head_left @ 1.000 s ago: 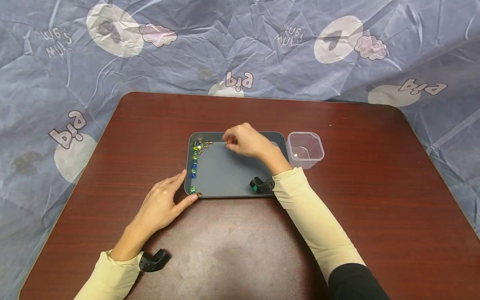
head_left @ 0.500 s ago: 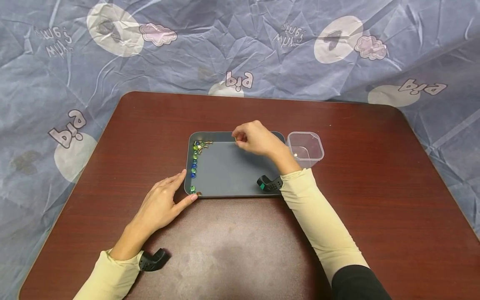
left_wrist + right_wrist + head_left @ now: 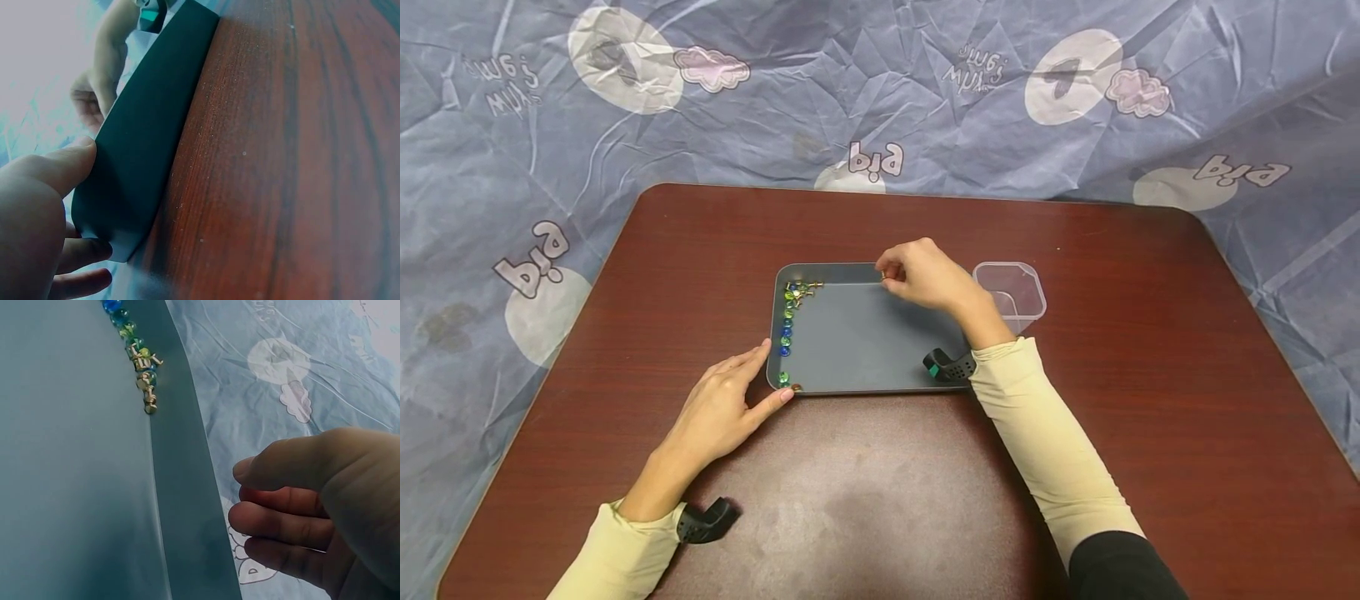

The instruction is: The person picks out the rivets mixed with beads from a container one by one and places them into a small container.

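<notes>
In the head view my right hand (image 3: 928, 273) is over the far side of a grey tray (image 3: 865, 358). Its thumb and index finger pinch a small gold-coloured metal piece (image 3: 883, 275); that piece is hidden in the right wrist view. My left hand (image 3: 718, 404) rests at the tray's near left corner, thumb on the near rim and straight fingers along the left side. Blue and green glass marbles (image 3: 786, 333) line the tray's left wall. Several gold-coloured pins (image 3: 147, 365) with flat heads lie bunched with marbles in the far left corner.
A clear plastic box (image 3: 1018, 292) stands right beside the tray, partly behind my right forearm. The tray sits on a dark red wooden table (image 3: 1150, 350). A printed blue cloth (image 3: 790, 100) hangs behind. Each wrist wears a black band (image 3: 707, 521).
My right hand has moved right along the tray's far side, carrying the gold-coloured piece towards the clear box. The left hand stays at the corner.
</notes>
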Demonstrator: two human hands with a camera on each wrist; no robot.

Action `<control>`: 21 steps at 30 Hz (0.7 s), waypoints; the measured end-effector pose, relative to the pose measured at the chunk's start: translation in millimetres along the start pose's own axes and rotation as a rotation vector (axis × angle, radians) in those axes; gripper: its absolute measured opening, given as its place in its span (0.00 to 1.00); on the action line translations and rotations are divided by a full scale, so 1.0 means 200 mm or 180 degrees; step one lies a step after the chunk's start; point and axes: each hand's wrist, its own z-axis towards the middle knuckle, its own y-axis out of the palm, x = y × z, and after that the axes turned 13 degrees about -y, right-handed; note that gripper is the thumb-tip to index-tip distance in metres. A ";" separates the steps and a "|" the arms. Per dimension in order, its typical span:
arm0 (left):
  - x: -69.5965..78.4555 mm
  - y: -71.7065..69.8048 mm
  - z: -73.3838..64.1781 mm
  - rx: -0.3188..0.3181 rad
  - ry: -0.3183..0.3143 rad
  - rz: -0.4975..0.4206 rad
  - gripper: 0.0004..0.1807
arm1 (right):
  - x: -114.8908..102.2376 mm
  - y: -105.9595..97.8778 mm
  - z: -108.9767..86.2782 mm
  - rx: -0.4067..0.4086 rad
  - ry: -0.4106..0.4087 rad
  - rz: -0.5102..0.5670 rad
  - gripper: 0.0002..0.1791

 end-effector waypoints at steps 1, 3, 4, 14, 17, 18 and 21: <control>0.00 0.00 0.00 -0.0001 0.0001 0.0000 0.42 | 0.00 0.00 0.00 0.0001 0.0007 -0.0011 0.09; 0.00 0.00 0.00 -0.0001 0.0002 -0.0002 0.42 | 0.00 -0.01 -0.01 0.0005 0.0028 -0.0029 0.09; 0.00 0.00 0.00 -0.0003 0.0002 -0.0003 0.42 | 0.00 -0.02 -0.01 0.0009 0.0041 -0.0035 0.09; 0.00 0.00 0.00 -0.0013 -0.0003 0.0010 0.42 | 0.01 -0.04 -0.04 0.0015 0.0119 -0.0073 0.09; 0.00 0.00 0.00 -0.0012 0.0000 0.0004 0.42 | 0.02 -0.04 -0.05 0.0017 0.0124 -0.0094 0.09; 0.00 0.00 0.00 -0.0014 0.0001 0.0004 0.42 | 0.02 -0.05 -0.05 0.0019 0.0127 -0.0098 0.09; 0.00 0.00 0.00 -0.0018 0.0000 0.0006 0.42 | 0.02 -0.05 -0.06 0.0022 0.0149 -0.0110 0.09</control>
